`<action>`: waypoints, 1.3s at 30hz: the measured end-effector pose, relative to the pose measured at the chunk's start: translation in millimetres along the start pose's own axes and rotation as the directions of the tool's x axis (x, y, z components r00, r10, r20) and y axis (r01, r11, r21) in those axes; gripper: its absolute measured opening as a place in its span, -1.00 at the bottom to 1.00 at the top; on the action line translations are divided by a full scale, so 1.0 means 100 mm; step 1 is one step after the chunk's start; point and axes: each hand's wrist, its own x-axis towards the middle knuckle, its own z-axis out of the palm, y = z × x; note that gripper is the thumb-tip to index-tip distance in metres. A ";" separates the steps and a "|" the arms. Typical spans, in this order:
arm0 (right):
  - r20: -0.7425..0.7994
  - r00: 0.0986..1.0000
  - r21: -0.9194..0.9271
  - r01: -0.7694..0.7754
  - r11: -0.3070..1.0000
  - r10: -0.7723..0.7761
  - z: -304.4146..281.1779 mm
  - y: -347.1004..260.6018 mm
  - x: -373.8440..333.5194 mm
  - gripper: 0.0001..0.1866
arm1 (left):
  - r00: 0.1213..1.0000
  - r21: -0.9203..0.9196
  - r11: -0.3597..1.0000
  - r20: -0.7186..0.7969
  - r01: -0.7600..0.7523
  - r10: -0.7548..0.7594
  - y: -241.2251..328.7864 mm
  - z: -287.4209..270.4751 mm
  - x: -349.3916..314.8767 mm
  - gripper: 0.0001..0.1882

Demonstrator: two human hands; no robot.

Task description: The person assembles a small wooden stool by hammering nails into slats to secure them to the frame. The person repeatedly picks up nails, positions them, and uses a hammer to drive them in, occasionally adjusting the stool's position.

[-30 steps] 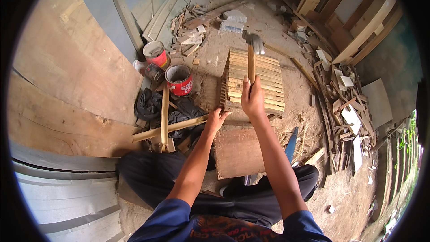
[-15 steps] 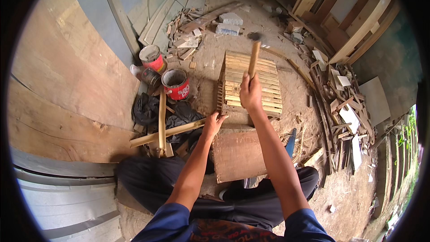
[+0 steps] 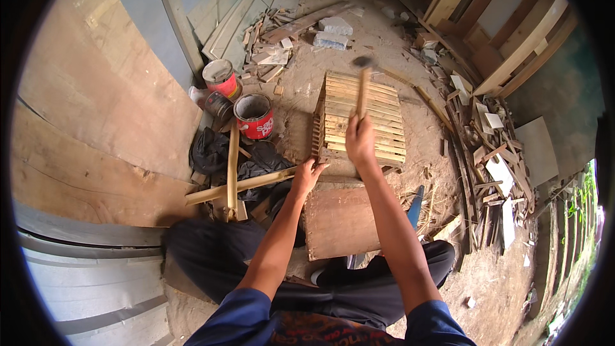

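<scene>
A slatted wooden crate (image 3: pixel 381 122) stands on the dirt floor before me, its pale narrow slats facing up. My right hand (image 3: pixel 360 142) is closed round the wooden handle of a hammer (image 3: pixel 363 90), held above the crate with its dark head pointing away from me. At the crate's near left corner, my left hand (image 3: pixel 307 178) grips the edge with thumb and fingers. Whether something small is pinched there, I cannot tell. Between my legs and the crate lies a flat brown wooden board (image 3: pixel 341 221).
Two red paint cans (image 3: pixel 255 129) (image 3: pixel 220 77) stand left of the crate. Wood strips (image 3: pixel 232 170) cross over black plastic (image 3: pixel 261 161) near my left knee. A blue tool (image 3: pixel 415 208) lies right of the board. Scrap wood (image 3: pixel 493 166) is heaped along the right, and pale blocks (image 3: pixel 333 33) lie farther off.
My right hand and the hammer have dropped slightly toward the crate. My left hand stays at the crate's corner. The whole view has shifted a little.
</scene>
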 end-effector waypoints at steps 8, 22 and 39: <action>0.036 0.997 -0.034 -0.066 0.997 0.068 0.01 -0.75 0.16 -0.41 | 0.991 0.057 0.992 0.071 0.111 -0.115 0.01 -0.24 -0.01 -0.45; 0.025 0.982 0.010 -0.187 0.982 0.187 0.05 -0.53 0.21 -0.38 | 0.976 0.008 0.983 0.119 0.183 -0.183 0.04 -0.21 0.00 -0.51; 0.140 0.965 -0.248 -0.182 0.951 0.221 0.22 -0.70 0.34 -0.25 | 0.988 -0.123 0.981 0.034 0.153 -0.150 -0.03 -0.22 -0.01 -0.42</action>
